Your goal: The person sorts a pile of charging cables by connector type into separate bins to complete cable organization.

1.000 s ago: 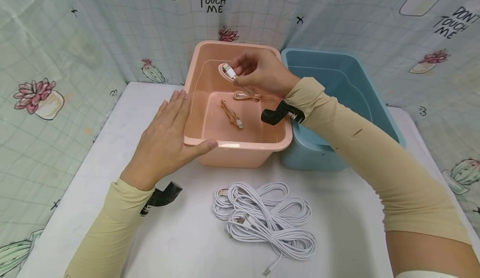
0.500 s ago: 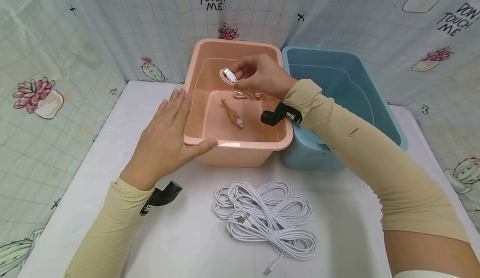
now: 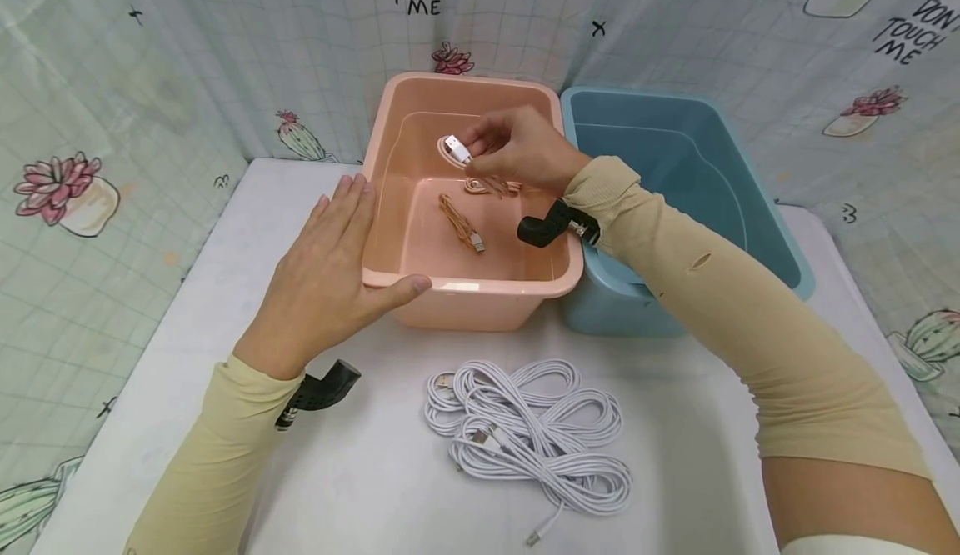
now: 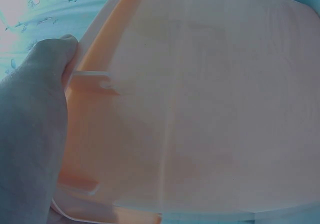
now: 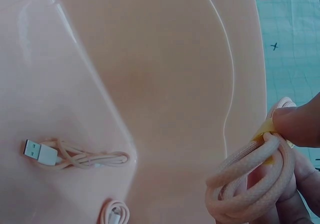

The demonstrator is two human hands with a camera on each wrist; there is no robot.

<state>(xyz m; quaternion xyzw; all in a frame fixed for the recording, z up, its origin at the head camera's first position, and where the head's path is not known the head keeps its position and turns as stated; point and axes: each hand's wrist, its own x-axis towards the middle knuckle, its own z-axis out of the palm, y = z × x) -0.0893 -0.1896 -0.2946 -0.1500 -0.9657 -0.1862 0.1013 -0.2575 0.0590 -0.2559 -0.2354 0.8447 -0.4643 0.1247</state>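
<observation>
My right hand (image 3: 528, 151) pinches a coiled peach USB cable (image 5: 250, 179) over the peach bin (image 3: 480, 286), its white plug (image 3: 456, 150) pointing up and left. In the right wrist view a yellow band shows round the coil, under the thumb (image 5: 300, 121). Two more peach cables lie on the bin's floor: a bundled one (image 3: 461, 223) near the middle and another (image 3: 480, 186) farther back, partly behind my right hand. Along the bin's left rim rests my left hand (image 3: 315, 280), fingers straight, its thumb stretched along the front rim.
Touching the peach bin on its right is a blue bin (image 3: 660, 163), partly covered by my right forearm. Several white cables (image 3: 532, 438) lie coiled in a pile on the white table (image 3: 360, 472) in front. A patterned cloth (image 3: 510, 30) hangs behind.
My right hand has lowered slightly into the peach bin with the coiled USB cable. The left hand stays on the rim, and the head view has shifted a little.
</observation>
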